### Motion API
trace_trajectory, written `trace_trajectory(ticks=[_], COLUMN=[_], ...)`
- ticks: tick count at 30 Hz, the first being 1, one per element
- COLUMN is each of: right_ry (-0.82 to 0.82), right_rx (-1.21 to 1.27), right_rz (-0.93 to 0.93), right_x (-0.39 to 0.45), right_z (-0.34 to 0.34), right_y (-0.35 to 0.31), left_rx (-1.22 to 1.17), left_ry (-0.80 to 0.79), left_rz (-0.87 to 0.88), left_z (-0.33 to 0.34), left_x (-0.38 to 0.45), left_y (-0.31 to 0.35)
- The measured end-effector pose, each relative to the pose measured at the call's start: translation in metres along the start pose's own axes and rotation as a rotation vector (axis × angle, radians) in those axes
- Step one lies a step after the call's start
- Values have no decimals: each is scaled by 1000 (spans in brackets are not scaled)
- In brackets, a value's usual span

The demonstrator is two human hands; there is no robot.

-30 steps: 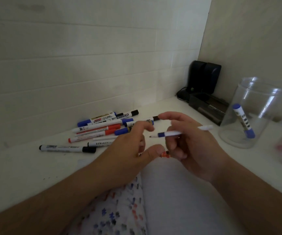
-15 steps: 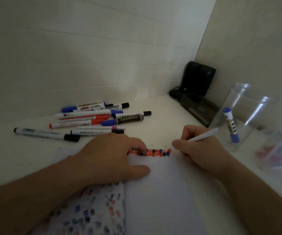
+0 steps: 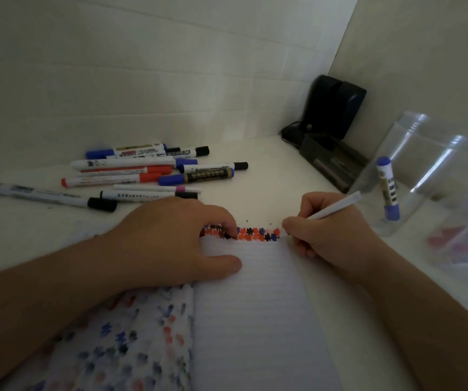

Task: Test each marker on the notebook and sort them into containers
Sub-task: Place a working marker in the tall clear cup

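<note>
An open lined notebook (image 3: 255, 306) lies in front of me, with a row of red, black and blue marks along its top edge. My right hand (image 3: 328, 235) grips a thin white marker (image 3: 337, 207), its tip down at the page's top right corner. My left hand (image 3: 176, 241) rests on the notebook with curled fingertips touching the marks; whether it holds a cap is hidden. Several markers (image 3: 148, 173) lie in a pile at the back left. A clear jar (image 3: 424, 176) on the right holds one blue-capped marker (image 3: 387, 190).
A second clear container (image 3: 464, 238) with reddish contents sits blurred at the far right. A black device with a tray (image 3: 331, 131) fills the back corner. White walls close in behind and to the right. The left page is covered in coloured marks.
Both hands dropped from mid-air to the notebook. The right hand turned the white marker tip-down onto the page's top right corner; the left hand settled flat on the page.
</note>
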State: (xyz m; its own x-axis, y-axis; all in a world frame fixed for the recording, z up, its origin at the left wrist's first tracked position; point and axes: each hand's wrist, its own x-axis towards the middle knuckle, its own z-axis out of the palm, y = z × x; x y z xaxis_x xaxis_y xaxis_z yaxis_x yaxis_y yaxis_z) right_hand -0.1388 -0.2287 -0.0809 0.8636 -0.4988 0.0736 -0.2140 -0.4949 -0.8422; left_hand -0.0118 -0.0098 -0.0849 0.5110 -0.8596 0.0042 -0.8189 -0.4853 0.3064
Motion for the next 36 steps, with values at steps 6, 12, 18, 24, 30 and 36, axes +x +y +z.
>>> trace_trajectory(ticks=[6,12,18,24,30,36], right_ry=[30,25,52,48,12,51], right_rx=[25,-12,-33,43,-25,66], right_rz=[2,-14,-23,1,-26,8], right_x=[-1,-1,-1,-1,-2,-1], right_z=[1,3,3,2,1,2], right_y=[0,0,1,2,1,5], left_rx=[10,13,19,26,30,28], left_ry=[-9,9,1,0,13,23], left_rz=[-9,-4,-4,-4,4,16], left_z=[-1,0,0,-1,0,0], left_x=[-1,-1,-1,-1,-1,-1], left_y=[1,1,1,2,1,2])
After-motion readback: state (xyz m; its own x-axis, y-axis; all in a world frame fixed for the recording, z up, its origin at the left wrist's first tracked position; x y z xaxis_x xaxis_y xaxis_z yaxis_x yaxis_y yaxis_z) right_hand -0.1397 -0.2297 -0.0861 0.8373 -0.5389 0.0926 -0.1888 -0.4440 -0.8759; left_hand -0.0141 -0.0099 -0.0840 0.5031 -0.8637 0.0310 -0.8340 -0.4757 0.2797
